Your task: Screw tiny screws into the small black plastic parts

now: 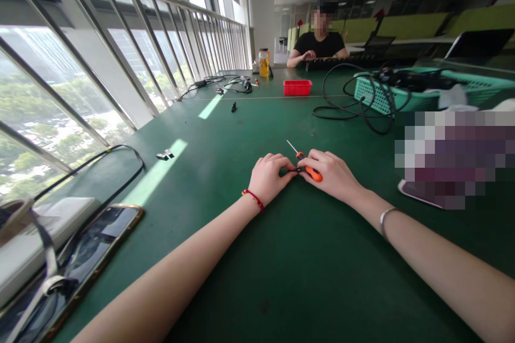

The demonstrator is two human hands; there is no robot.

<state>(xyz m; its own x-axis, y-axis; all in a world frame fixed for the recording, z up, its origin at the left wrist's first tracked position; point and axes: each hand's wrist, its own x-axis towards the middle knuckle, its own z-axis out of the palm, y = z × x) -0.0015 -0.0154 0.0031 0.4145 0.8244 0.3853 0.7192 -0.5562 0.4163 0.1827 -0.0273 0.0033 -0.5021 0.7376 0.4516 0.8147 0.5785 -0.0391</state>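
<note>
A screwdriver [313, 173] with an orange and black handle rests in my right hand [333, 172], its thin metal shaft pointing up and to the left. My left hand [269, 177] is close beside it, thumb and forefinger pinched together. Between the fingertips of both hands is a small black part [298, 170], mostly covered, so its kind cannot be made out. The fingertips of the two hands nearly meet over the green tabletop [249, 246].
Small black-and-silver pieces [164, 155] and a black piece [234, 107] lie leftward. Farther back are a red bin [298, 88], a teal basket [422, 99] with cables, and an orange-lidded jar [264, 63]. A phone [100, 246] lies near left. A person [319, 45] sits opposite.
</note>
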